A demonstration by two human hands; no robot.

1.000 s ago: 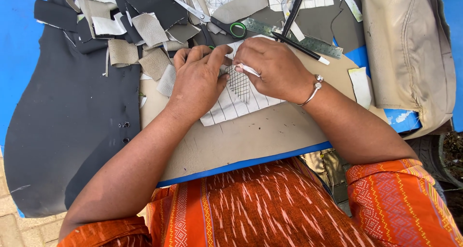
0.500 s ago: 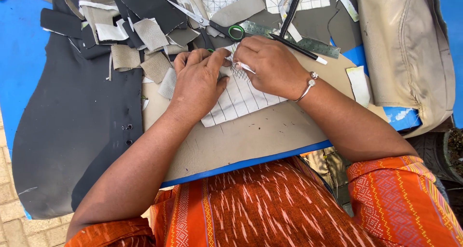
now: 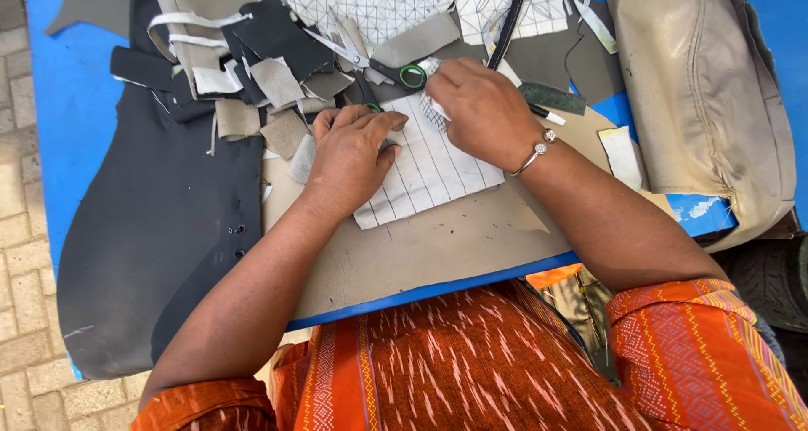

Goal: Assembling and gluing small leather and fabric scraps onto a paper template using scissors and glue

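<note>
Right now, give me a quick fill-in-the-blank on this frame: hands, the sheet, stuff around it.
1. The left hand presses flat on a white sheet marked with dark ____.
2. The right hand wears a silver ____ at the wrist.
3. The scissors beyond the hands have ____ handles.
4. The table under the fabric scraps is ____.

Missing words: lines; bracelet; green; blue

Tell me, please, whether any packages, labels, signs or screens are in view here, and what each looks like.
None are in view. The left hand and right hand work on a white lined sheet lying on a tan board, among grey, black and beige offcuts.
</note>
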